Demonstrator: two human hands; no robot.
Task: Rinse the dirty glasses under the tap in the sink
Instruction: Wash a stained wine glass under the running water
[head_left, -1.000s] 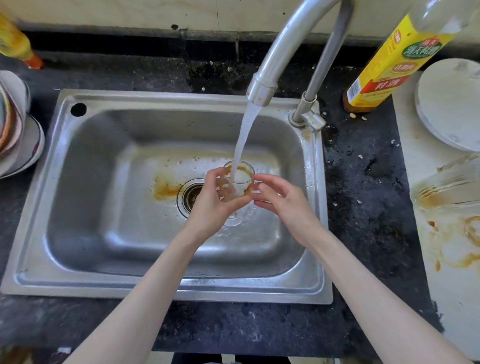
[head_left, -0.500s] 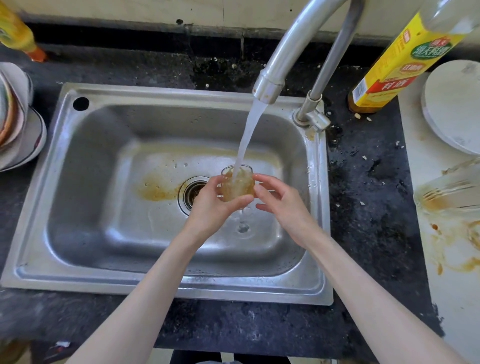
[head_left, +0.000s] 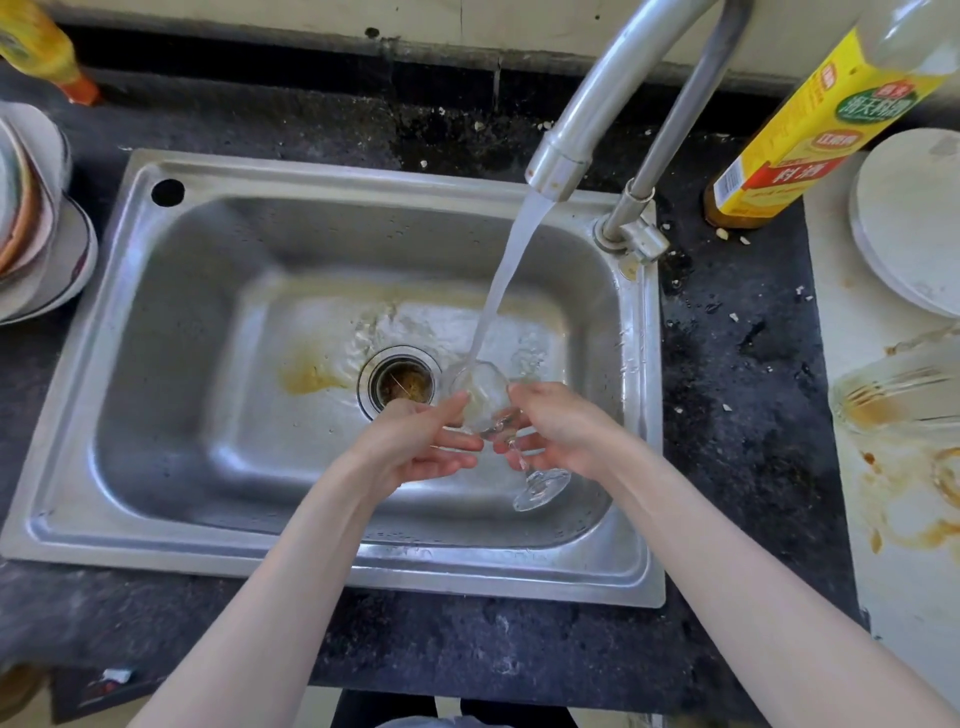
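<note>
Glass (head_left: 480, 395) is now tipped, brown water poured out; left hand (head_left: 415, 447) and right hand (head_left: 558, 431) both hold it, so rinsing is nearly done.

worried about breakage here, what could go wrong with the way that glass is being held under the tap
1. The stemmed glass is tipped over, foot toward the person, pinched between wet fingers of the left hand and right hand; it could slip and hit the steel sink.
2. The water stream hits the bowl's outside, so it may splash and leave the inside unrinsed.
3. Another stained glass lies on its side on the right counter and might roll.
</note>
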